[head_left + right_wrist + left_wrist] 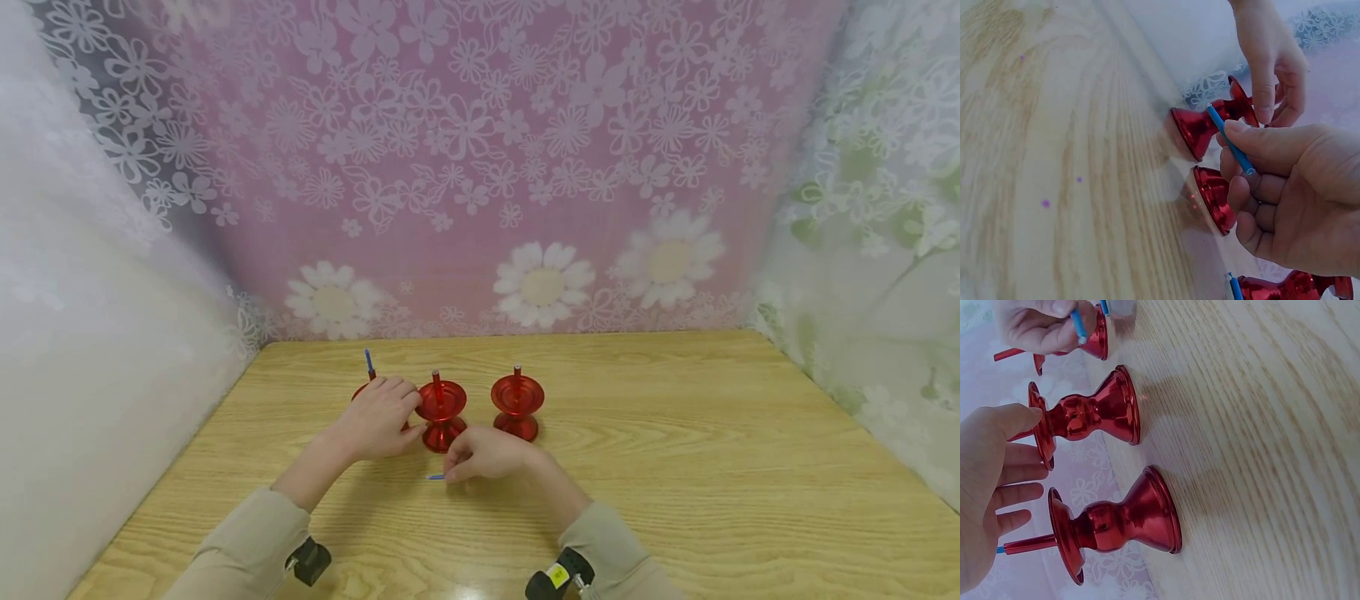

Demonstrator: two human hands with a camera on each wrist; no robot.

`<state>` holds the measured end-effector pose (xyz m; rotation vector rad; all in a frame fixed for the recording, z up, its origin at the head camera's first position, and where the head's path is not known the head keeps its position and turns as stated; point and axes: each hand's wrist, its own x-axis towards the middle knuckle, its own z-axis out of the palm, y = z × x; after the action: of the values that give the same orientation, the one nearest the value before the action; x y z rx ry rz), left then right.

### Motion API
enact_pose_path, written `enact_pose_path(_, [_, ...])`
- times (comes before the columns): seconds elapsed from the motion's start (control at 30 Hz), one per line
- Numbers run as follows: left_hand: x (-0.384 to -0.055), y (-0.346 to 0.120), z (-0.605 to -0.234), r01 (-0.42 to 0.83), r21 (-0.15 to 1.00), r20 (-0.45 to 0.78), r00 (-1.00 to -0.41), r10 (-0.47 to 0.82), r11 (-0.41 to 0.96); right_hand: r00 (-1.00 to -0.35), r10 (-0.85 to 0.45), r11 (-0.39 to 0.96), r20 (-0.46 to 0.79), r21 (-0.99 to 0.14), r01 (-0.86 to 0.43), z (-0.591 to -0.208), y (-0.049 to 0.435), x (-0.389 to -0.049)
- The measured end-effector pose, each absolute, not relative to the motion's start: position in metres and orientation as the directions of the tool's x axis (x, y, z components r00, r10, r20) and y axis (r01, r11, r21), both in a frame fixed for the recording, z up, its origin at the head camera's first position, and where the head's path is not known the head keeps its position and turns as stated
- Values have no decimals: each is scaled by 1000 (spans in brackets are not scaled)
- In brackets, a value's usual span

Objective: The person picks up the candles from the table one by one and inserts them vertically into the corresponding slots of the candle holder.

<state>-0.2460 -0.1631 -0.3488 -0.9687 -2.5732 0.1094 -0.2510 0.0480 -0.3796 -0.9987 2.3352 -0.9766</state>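
Note:
My left hand (382,417) holds the dish rim of the middle red candle holder (446,433), thumb and fingertips at its edge. In the left wrist view the thumb lies over that rim, with the fingers around its far side. My right hand (487,454) pinches a thin blue candle (1230,140) between thumb and fingers, low in front of the middle holder. The left candle holder (1125,519) carries a blue candle (368,361) in its upright tube; my left hand covers much of it in the head view. The right candle holder (517,396) stands apart.
Another blue candle (1235,287) lies on the wooden table (675,467) by the right holder's base. A pink flowered cloth (450,208) hangs behind the table, with pale cloth (112,333) at the sides. Each wrist wears a small black camera (311,561).

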Motion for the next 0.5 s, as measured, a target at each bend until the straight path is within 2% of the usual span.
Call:
enact_pose_path(0.3, [-247,-163,-349,618,-218,328,-683,653,755,-645,-762,473,-56,-729,-495,-374,64,-255])
enact_pose_path(0.5, [-248,-163,-350,613,-220,335,-683,649,759,-679,-733,465,-50,-765,-446,-365,66,-254])
